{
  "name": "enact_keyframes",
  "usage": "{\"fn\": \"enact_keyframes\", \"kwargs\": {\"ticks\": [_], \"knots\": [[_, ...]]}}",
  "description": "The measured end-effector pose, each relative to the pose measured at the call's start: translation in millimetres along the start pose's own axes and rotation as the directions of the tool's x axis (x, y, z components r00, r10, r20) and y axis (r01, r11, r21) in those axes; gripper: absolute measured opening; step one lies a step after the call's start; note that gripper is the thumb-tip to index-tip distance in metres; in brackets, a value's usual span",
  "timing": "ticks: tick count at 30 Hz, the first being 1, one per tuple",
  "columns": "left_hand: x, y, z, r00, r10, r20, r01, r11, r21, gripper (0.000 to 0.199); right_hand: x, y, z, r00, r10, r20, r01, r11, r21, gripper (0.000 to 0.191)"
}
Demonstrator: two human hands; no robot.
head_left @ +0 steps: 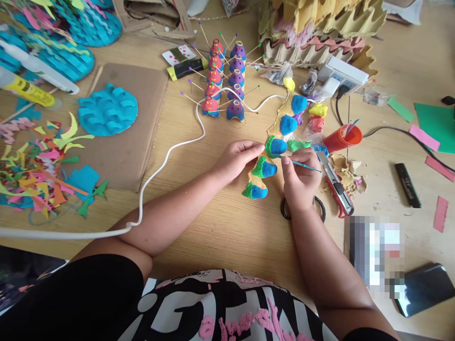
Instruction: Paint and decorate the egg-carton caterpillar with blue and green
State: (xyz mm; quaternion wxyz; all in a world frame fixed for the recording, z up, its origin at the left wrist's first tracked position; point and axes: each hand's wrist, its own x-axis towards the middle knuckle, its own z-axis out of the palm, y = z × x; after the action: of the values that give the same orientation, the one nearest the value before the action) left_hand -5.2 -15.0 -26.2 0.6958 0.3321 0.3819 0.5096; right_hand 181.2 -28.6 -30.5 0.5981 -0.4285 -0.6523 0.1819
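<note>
My left hand (245, 158) pinches the edge of an egg-carton strip (273, 129) whose bumps carry blue clay, some with green clay along one side. A thin blue modelling tool (304, 165) is gripped in my right hand (302, 177), its tip at the green-and-blue bump in the middle of the strip. At the strip's upper end sits a yellow clay lump (289, 84). Black-handled scissors (285, 208) lie partly hidden under my right wrist. Beside that hand are a red box cutter (336, 184) and lumps of yellow clay (318, 110), red clay (316, 124) and green clay (297, 145).
Painted carton caterpillars (235, 85) with stick feelers stand behind. A white cable (170, 154) crosses the table and my left forearm. An orange cup (343, 138), a power strip (343, 73) and a phone (424, 290) lie right; cardboard (117, 161) and paper scraps (42, 166) left.
</note>
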Motion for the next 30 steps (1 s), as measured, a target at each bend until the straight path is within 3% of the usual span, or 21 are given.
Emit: {"fn": "enact_keyframes", "kwargs": {"ticks": [6,19,24,30], "knots": [[-0.5,3.3,2.5,1.0,-0.006,0.005,0.006,0.999,-0.035,0.037,0.9,0.3,-0.6,0.999,-0.022,0.046,0.024,0.999,-0.045,0.03],[-2.7,14.5,10.7,0.992,-0.129,-0.02,0.126,0.987,-0.104,0.03,2.1,-4.3,1.5,0.986,-0.164,-0.027,0.158,0.976,-0.149,0.018],[-3.9,16.5,11.3,0.991,-0.131,-0.026,0.127,0.984,-0.121,0.03,0.7,-3.2,1.2,0.997,-0.079,-0.023,0.074,0.983,-0.165,0.028],[-3.8,18.2,10.6,0.992,-0.127,-0.016,0.123,0.981,-0.15,0.025,-2.5,-1.3,-0.2,1.0,0.003,-0.022,-0.004,0.998,-0.058,0.034]]}}
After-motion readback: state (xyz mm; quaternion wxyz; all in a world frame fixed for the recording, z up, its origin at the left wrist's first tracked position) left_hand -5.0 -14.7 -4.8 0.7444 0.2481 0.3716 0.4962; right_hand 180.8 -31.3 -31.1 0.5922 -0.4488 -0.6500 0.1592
